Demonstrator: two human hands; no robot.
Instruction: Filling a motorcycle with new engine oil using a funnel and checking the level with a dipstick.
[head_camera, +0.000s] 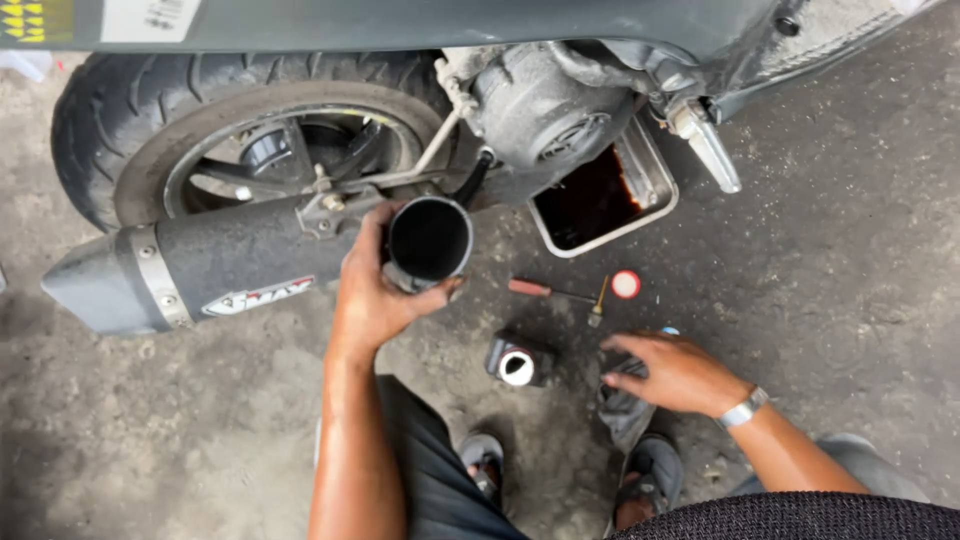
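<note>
While the person squats on the concrete floor (820, 290), both sandalled feet (650, 475) show at the near edge of the view. Right hand (670, 372): palm down, fingers spread, resting on a dark grey rag (622, 410) that lies just ahead of the right foot; a metal wristwatch (743, 408) sits on that wrist. The hand presses the rag flat and clasps nothing. Just left of this hand, apart from it, a small black oil bottle (518, 360) lies on its side, round open mouth facing the camera.

Beyond the bottle: a red-handled screwdriver (550, 290), a small brass-coloured bolt (598, 303) and a red-and-white round cap (625, 284) lie near one another on the floor.

Left hand (375, 290): raised, fingers and thumb wrapped round a black funnel (430, 240), wide mouth up and toward the camera. The funnel sits against the scooter's engine case (545, 105), just right of the black exhaust muffler (200, 265); well apart from the right hand.

Farther back: a rectangular metal drain pan (655, 170) holding dark oil sits under the engine. The rear wheel (200, 130) is behind the muffler, toward the far left.
</note>
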